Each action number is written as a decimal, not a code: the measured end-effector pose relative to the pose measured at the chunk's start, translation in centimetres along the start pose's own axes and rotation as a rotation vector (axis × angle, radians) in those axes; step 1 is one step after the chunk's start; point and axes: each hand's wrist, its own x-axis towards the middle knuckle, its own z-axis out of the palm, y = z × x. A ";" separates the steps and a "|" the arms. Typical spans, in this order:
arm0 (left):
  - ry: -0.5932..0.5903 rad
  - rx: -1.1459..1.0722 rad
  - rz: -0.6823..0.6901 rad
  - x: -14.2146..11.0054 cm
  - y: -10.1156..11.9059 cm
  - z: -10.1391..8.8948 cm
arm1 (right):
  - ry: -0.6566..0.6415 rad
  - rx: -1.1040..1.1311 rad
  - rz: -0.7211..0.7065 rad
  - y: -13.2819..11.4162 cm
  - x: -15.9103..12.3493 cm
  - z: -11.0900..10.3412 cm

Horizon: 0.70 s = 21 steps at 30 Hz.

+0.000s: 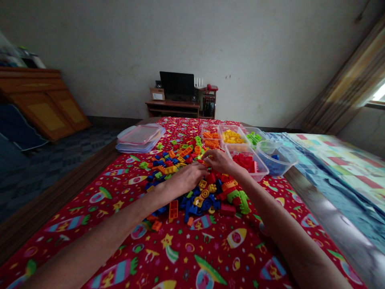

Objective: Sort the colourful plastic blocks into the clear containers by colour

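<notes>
A loose heap of toy building blocks (205, 192) in blue, red, yellow, orange and green lies mid-table. My left hand (193, 176) reaches into it, palm down, its fingers curled together against the blocks. Just right of it, my right hand (219, 160) arches over the heap with bent fingers drawn together near a yellow piece. The two hands almost meet at the fingertips. What either one grips is hidden or too small to name. Beyond my right hand stand clear tubs of sorted blocks, including a red-filled tub (264, 170) and a yellow-filled tub (221, 129).
Orange blocks (211, 143) and green blocks (254, 138) sit in further tubs; a round tub (293, 159) holds a few blue ones. Stacked plastic lids (140, 138) lie at the left edge. A red patterned cloth (210, 257) covers the table. A bed (339, 160) adjoins on the right.
</notes>
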 end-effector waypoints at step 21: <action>0.170 -0.269 -0.360 0.5 -0.5 0.0 | 0.005 1.374 0.426 -0.2 -0.2 -0.6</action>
